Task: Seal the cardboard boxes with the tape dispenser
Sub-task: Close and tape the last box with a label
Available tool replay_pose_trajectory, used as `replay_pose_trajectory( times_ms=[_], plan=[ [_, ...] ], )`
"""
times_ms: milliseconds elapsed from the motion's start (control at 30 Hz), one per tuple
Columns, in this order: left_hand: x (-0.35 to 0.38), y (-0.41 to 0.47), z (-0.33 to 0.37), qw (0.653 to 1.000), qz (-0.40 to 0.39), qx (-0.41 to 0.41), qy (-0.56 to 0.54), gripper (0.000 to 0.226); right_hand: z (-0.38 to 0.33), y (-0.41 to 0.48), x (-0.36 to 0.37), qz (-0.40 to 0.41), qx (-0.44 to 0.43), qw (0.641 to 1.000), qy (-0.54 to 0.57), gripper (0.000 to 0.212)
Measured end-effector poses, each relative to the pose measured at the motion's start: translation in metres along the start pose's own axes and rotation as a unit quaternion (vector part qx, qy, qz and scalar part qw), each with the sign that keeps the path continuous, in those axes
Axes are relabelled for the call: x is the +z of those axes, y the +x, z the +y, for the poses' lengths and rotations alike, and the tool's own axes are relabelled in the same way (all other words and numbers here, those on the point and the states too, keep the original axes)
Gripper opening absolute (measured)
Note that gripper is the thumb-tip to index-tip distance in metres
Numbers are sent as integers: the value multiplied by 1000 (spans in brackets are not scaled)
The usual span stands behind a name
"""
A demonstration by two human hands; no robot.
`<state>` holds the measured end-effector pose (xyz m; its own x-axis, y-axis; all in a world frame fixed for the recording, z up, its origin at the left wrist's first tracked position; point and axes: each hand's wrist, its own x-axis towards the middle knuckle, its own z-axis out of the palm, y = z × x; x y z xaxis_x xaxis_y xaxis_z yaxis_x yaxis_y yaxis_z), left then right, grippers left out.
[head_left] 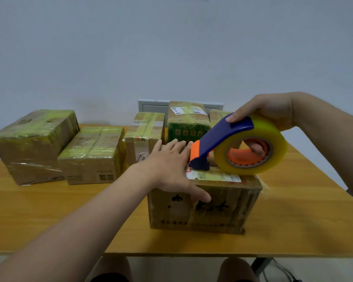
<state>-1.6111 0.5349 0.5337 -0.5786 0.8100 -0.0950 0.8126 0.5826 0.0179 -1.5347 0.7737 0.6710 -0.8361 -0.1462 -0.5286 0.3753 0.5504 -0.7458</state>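
Along the far left of the bench [69, 220], taped boxes [32, 143] are sitting, seemingly finished. The near cardboard box [212, 208] is being steadied by the left hand [171, 165], fingers released flat. The tape dispenser [232, 147], grasped by the right hand [273, 110], is being pressed onto the box top.

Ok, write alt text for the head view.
The right hand holds a tape dispenser on top of a cardboard box, while the left hand lies flat on it. Other taped boxes stand behind on a wooden table.
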Motion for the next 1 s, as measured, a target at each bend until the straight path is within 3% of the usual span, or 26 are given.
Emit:
replay_pose_trajectory(
  times_ms=[100, 233, 367, 500, 667, 833, 1000],
  plan=[
    [1, 0, -3, 1000, 12, 9, 6, 139, 6, -6, -4, -37, -1, 999, 13, 51],
    [-4, -2, -6, 999, 17, 27, 13, 134, 19, -12, -10, -40, -18, 999, 32, 77],
    [-4, -8, -10, 999, 18, 41, 4, 134, 21, -19, -11, -41, -27, 998, 36, 59],
    [-5, -19, -26, 999, 13, 17, -31, 138, 32, -40, -26, -2, -10, 999, 45, 63],
    [-7, -28, -36, 999, 3, 4, -35, 137, 53, -45, -22, -12, -33, 997, 65, 39],
    [-12, -25, -29, 999, -19, 18, -29, 135, 68, -46, -19, 28, -46, 997, 61, 43],
    [-20, -24, -38, 998, -54, 5, -17, 140, 79, -39, -8, 7, -71, 995, 70, 39]
  ],
)
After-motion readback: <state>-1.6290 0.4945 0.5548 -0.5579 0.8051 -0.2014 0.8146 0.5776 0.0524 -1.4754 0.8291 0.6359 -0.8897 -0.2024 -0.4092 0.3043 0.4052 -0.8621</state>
